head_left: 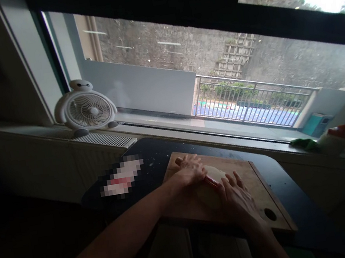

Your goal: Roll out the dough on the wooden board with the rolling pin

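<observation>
Your left hand (192, 168) is curled over the slim rolling pin with a red, shiny middle and a brown end (212, 181), but you hide its underside, so I cannot tell whether the fingers close round it. Your right hand (237, 193) lies near the other end with its fingers spread and straight; how firmly that palm bears on the pin cannot be seen. Between and beneath your 2 hands, the pale, flat, rounded sheet of what looks like dough (217, 171) lies on the light brown, rectangular wooden board (258, 183), showing on both sides of the pin.

Watch your pressure: if 1 hand leans harder than the other, the sheet could thin on that side and turn lopsided. Your spread right fingers are close to its edge and could dent it. If the surface is tacky, the sheet could cling to the pin and wrinkle or tear. The board sits close to the near edge of the dark, smooth-topped table (294, 186); a hard push could make it slide, though its grip underneath is hidden. With shade over your side of the board, you could miss a thin spot.
</observation>
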A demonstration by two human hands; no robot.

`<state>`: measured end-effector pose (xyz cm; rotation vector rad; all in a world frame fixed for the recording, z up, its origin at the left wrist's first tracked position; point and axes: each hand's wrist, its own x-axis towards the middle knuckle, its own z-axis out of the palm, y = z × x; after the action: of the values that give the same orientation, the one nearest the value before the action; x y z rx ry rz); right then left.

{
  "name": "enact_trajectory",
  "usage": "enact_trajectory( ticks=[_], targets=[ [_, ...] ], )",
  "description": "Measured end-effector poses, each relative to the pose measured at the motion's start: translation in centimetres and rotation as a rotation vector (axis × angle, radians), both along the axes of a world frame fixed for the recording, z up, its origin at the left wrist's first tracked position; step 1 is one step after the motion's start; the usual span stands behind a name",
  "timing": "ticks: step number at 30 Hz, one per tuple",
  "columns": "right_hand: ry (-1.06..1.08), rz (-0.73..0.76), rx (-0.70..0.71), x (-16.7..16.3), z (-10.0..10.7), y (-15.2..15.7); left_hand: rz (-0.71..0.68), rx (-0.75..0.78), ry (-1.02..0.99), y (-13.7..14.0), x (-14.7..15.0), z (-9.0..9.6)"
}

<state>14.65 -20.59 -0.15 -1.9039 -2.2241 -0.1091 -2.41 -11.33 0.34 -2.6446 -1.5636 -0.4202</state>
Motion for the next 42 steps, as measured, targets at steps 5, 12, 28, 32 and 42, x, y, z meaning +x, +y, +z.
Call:
enact_trajectory(
  ticks=[5, 12, 28, 32, 42],
  targets=[
    [0.021, 0.039, 0.032, -1.7, -0.5, -4.1, -0.050, 0.056, 0.056, -4.2, -2.6, 0.1],
    [0.023, 0.023, 0.046, -0.6, -0.4, -2.8, 0.113, 0.011, -0.012, -3.0, -0.7, -0.1],
    [0.018, 0.012, 0.055, 0.0, 0.1, -1.3, 0.117, -0.072, 0.000, -2.4, -0.1, 0.4],
    [0.032, 0.026, 0.108, -0.8, -0.2, -2.5, 0.095, 0.029, -0.031, -4.3, -1.4, -0.3],
    [0.052, -0.049, 0.191, 1.9, 0.8, 5.6, 0.195, -0.117, 0.008, 0.3, 0.9, 0.6]
  ],
)
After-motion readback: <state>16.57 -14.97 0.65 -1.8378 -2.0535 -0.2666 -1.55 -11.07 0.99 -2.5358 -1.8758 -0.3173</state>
